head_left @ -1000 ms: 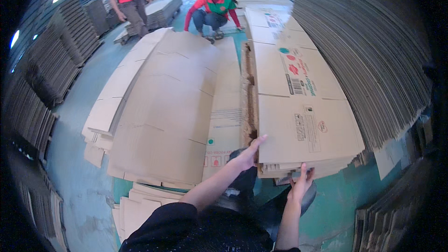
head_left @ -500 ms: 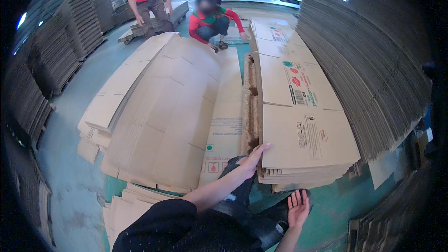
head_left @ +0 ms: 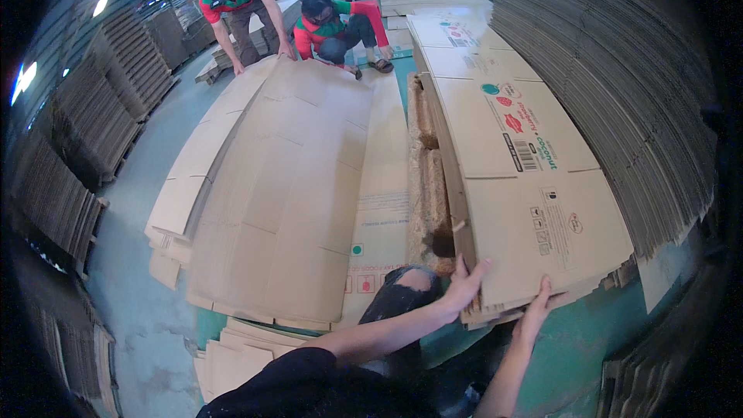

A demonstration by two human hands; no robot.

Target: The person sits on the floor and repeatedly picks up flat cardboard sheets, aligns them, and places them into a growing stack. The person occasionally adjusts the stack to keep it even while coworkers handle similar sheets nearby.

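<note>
A stack of printed flattened cardboard boxes [head_left: 495, 217] lies lengthwise in front of me, slightly to the right. My left hand [head_left: 463, 285] grips its near left corner, thumb along the top and some fingers hidden at the side. At the near edge, my right hand [head_left: 532, 316] is closed on the same stack with a digit over the top; its other fingers are partly hidden. Under the stack's left side shows a rough brown pallet [head_left: 433, 193]. To the left lies a wide pile of plain cardboard sheets [head_left: 286, 186], bowed along its length.
One co-worker [head_left: 240, 11] bends over the plain pile's far left end; another co-worker [head_left: 337, 31] squats beside it. Tall cardboard stacks [head_left: 604, 85] wall the right side, and more stacks [head_left: 116, 101] stand left. Loose sheets [head_left: 240, 348] lie near my left arm.
My right hand has come from open in the air onto the printed stack's near edge. My left hand keeps to the corner. The standing co-worker has bent down, hands at the plain pile.
</note>
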